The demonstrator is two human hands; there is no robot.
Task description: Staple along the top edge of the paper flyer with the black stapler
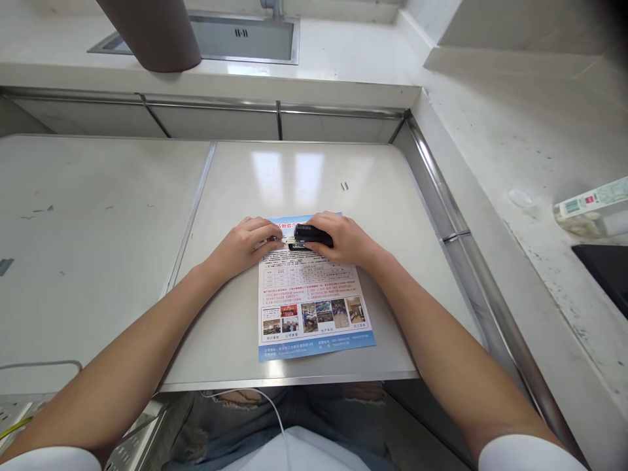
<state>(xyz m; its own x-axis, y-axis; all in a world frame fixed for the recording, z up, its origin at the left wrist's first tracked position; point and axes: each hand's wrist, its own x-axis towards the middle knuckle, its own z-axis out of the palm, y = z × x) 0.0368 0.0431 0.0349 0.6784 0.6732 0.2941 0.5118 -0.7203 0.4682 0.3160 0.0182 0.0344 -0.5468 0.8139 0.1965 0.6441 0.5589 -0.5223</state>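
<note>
A black stapler (314,234) lies sideways over a printed flyer (314,288) on the white table. My right hand (343,237) is closed around the stapler's black body. The fingertips of my left hand (250,241) pinch a shiny metal part that sticks out of the stapler's left end. Both hands rest over the flyer's upper part and cover some of its heading. Two small staple strips (344,186) lie beyond my right hand.
A sink (245,40) is set in the counter behind the table, with a brown cylindrical container (161,39) beside it. On the right counter are a clear package with a printed label (596,199) and a black flat object (603,265). Metal rails line the table's far and right sides.
</note>
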